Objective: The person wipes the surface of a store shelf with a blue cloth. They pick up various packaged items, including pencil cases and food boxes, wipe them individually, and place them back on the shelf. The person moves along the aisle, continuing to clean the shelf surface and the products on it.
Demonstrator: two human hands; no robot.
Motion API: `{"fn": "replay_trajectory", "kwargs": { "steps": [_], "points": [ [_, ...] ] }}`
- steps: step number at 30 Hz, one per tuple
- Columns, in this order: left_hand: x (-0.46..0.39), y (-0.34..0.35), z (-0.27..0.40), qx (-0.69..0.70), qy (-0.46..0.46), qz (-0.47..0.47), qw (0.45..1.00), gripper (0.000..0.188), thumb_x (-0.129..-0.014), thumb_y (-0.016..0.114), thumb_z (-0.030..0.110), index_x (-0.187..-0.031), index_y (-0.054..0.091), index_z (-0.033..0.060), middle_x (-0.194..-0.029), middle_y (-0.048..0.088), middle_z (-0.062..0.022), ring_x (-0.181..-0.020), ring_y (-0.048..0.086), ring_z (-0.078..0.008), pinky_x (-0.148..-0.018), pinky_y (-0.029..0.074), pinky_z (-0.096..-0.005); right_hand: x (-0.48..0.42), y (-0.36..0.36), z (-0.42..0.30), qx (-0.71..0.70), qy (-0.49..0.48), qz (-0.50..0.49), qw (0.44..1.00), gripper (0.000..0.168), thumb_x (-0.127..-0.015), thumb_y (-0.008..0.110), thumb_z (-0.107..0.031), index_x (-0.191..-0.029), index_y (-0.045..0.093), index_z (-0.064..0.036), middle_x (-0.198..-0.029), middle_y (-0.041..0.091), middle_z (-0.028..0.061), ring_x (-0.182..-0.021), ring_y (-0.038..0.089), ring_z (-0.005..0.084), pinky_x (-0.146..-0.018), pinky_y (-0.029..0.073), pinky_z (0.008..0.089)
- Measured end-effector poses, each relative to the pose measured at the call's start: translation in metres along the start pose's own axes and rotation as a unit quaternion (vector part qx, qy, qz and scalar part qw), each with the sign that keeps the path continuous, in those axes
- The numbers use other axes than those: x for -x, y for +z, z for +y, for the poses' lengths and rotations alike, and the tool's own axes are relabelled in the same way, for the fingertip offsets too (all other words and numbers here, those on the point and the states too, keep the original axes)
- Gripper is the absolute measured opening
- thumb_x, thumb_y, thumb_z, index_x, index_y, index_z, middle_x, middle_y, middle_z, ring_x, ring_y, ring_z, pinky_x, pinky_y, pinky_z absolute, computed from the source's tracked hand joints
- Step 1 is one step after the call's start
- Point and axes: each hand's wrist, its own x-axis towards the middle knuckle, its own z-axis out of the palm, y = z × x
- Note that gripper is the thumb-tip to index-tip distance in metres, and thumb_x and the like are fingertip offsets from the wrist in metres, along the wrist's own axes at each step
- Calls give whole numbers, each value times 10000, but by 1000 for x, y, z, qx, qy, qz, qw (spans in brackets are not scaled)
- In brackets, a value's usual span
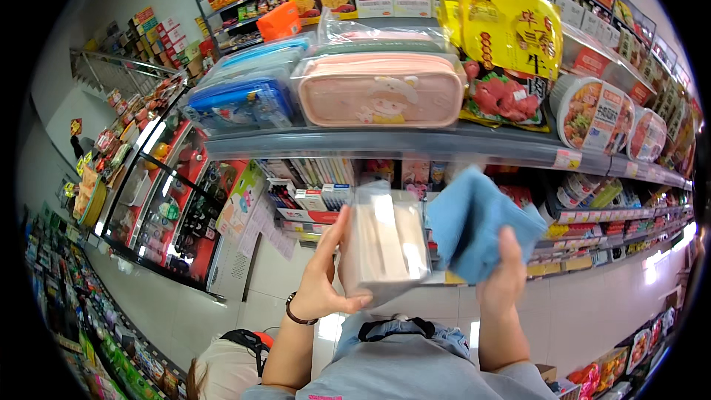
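My left hand (328,278) grips a cream-coloured item in clear plastic packaging (389,239), held in front of my body; glare and blur hide what exactly it is. A crumpled blue cloth (477,222) hangs from my right hand (505,275), just right of the package and apart from it. Beyond both hands, on the grey shelf (377,143), lies a pink pencil case (383,91) in clear wrapping. Left of it are blue wrapped pencil cases (241,103), and a yellow food pouch (505,39) stands on its right.
Round food tubs (594,114) line the shelf to the right. Below the shelf edge sit pens and small boxes (322,197). A glass display case (161,194) stands at left. Another person's light-clothed back (225,369) is close by my left elbow.
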Motion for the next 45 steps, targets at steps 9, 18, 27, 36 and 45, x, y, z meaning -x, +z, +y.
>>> {"fn": "replay_trajectory", "kwargs": {
  "steps": [9,18,27,36,45],
  "points": [
    [-8,5,11,-111,48,-125,985,1167,-506,835,270,-1510,286,38,-1347,454,-130,-1259,441,-264,-1079,310,-372,-13,0,-15,246,23,-275,929,391,-919,571,-150,-1267,494,8,-1125,562,140,-1026,536,204,-946,413,341],
    [-1,12,2,-22,17,112,993,1148,-531,839,267,-1501,276,22,-1370,452,-132,-1261,464,-257,-1049,378,-377,21,-7,16,157,-98,-372,910,712,-750,708,-160,-1358,394,37,-1321,497,228,-1308,436,336,-1101,311,440],
    [-8,31,18,138,-76,159,975,1007,-691,789,234,-1499,234,3,-1377,464,-144,-1230,502,-230,-1023,405,-351,15,1,11,63,25,-160,985,477,-951,517,-257,-1340,456,12,-1315,512,175,-1220,493,297,-1046,379,430],
    [2,1,21,322,-59,263,908,701,-840,564,429,-1380,391,17,-1268,560,-130,-1124,594,-257,-984,484,-407,54,5,66,419,-314,-458,718,788,-667,700,-125,-1418,463,-102,-1565,285,77,-1454,184,387,-1126,296,520],
    [9,38,23,352,-61,134,925,886,-725,683,446,-1432,351,28,-1380,492,-138,-1191,551,-262,-963,494,-403,-34,54,38,201,-231,-261,915,695,-863,594,-223,-1448,316,30,-1547,210,257,-1439,201,418,-1144,204,458]
  ]
}}
